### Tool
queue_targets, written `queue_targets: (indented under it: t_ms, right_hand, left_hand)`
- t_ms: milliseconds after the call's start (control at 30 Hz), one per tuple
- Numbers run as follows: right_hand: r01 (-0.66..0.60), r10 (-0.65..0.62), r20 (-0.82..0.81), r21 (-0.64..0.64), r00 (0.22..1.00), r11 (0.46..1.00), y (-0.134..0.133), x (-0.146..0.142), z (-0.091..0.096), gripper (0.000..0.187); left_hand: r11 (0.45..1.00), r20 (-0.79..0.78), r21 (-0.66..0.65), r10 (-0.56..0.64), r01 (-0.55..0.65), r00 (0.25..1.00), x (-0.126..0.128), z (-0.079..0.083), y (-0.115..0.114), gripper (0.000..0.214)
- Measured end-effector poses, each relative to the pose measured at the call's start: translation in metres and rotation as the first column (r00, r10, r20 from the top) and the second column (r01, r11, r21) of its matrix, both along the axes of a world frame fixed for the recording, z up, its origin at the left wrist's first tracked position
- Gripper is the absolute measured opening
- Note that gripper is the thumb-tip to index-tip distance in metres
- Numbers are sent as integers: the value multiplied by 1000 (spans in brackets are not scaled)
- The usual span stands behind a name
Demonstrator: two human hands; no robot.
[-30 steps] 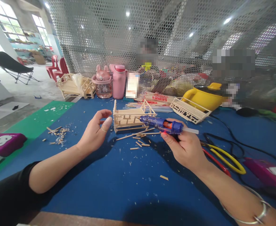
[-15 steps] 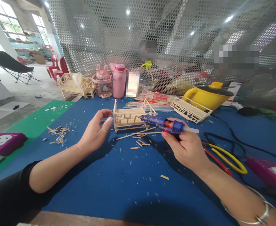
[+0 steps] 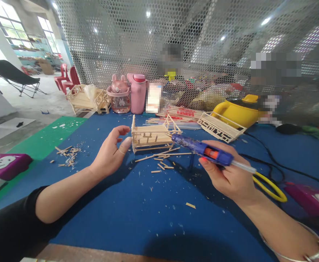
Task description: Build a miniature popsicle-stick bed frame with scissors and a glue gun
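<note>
My right hand (image 3: pixel 230 174) is closed round a blue glue gun (image 3: pixel 203 148) with an orange trigger; its nozzle points left, a little short of the small wooden-stick model bed (image 3: pixel 151 136). My left hand (image 3: pixel 112 153) hovers just left of the model with fingers curled apart and holds nothing. Loose wooden sticks (image 3: pixel 162 158) lie on the blue table cover (image 3: pixel 137 203) between my hands.
Another stick model (image 3: pixel 86 98), two pink bottles (image 3: pixel 129 94), a stick panel (image 3: pixel 221 127) and a yellow pot (image 3: pixel 239 111) stand at the back before a perforated screen. Yellow-handled tool (image 3: pixel 270 187) and black cables (image 3: pixel 285 167) lie right. Stick scraps (image 3: pixel 67 154) lie left. People sit behind the screen.
My right hand has drawn the glue gun back to the right and slightly down, away from the model. My left hand has barely moved.
</note>
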State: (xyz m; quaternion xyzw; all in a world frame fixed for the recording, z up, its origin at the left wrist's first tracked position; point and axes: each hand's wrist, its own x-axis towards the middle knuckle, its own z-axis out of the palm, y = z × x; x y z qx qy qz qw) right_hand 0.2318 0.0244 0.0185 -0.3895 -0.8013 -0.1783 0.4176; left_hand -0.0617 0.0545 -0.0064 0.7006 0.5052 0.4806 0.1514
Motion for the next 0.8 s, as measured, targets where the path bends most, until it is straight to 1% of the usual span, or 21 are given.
queue_targets:
  t_ms: [67,133,167,233,300,333,367,400,433,467,500,533,567,633,667,700,800]
  right_hand:
    - [40,-33,-78,89,996,995,-3,2,2,30]
    - [131,-108,-138,168,985,977,-3,8,9,21]
    - [203,-174,-158,189,972,961,0,12,13,21]
    - [392,-364,-173,173,915,904,10,27,25,29]
    - [589,-578,-135,68,805,805,27,47,39,37]
    - [666,-665,-82,-10,742,745,37,58,45,41]
    - [735,-737,7,-94,675,672,48,69,49,45]
    - [799,-786,148,-166,600,578,58,80,53,47]
    - [844,-793,289,-194,536,500,67,90,55,47]
    - [869,-766,413,-180,492,461,75,99,55,46]
    - [882,-728,511,-150,457,447,83,106,54,44]
    - [882,-689,581,-119,434,456,89,112,52,41]
    - [877,-660,623,-92,421,472,96,117,49,39]
    - [864,-640,646,-61,416,500,107,125,43,37]
    - [859,-646,633,-62,427,508,113,128,40,36]
    - [848,-651,604,-79,459,525,118,132,38,36]
    - [780,-638,484,-176,599,600,132,144,33,34]
  left_hand:
    - [1000,0,14,-3,3,1000,0,-1,1,39]
    - [1000,4,24,-12,12,1000,-1,-3,2,38]
    - [999,8,27,-18,17,1000,-1,-4,3,38]
    - [999,17,33,-28,27,999,-1,-5,4,37]
    - [999,21,34,-36,35,999,-1,-6,4,38]
    - [999,21,33,-38,38,999,-1,-6,4,38]
    - [999,19,31,-38,38,999,-1,-6,4,39]
    - [999,16,28,-36,35,999,-1,-6,4,39]
    - [999,11,24,-32,31,999,-1,-7,4,40]
    - [999,6,22,-26,26,1000,-1,-7,4,40]
    - [1000,1,21,-23,23,1000,-1,-7,4,40]
    - [1000,-2,21,-19,19,1000,0,-6,4,40]
    - [1000,-6,20,-17,17,1000,0,-6,4,40]
    - [1000,-9,19,-13,13,1000,0,-5,4,40]
    - [1000,-8,19,-11,11,1000,0,-5,4,40]
    - [1000,-6,18,-10,10,1000,0,-5,4,41]
    - [1000,-1,10,-13,13,1000,0,-5,4,41]
